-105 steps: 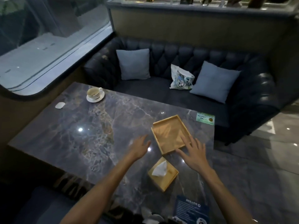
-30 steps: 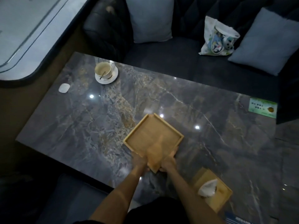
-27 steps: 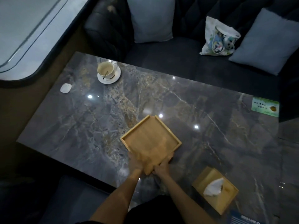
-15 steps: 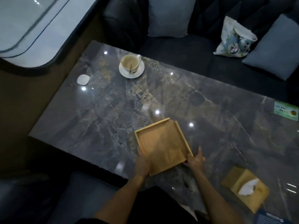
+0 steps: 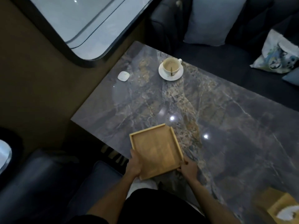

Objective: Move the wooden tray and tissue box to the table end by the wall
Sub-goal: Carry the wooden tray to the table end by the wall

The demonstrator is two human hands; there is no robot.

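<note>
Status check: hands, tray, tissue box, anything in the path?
Left hand and right hand grip wooden tray at near table edge. Tissue box untouched, far right. Cup and saucer at wall end.

A honey-tan wooden tray sits against a dark grey marble table veined in ochre and white. A cream cup on a white saucer and a small white pad stand out pale. The tissue box is yellow-tan with white tissue. Grey-blue cushions and a white bag printed in blue and black lie on a navy sofa.
</note>
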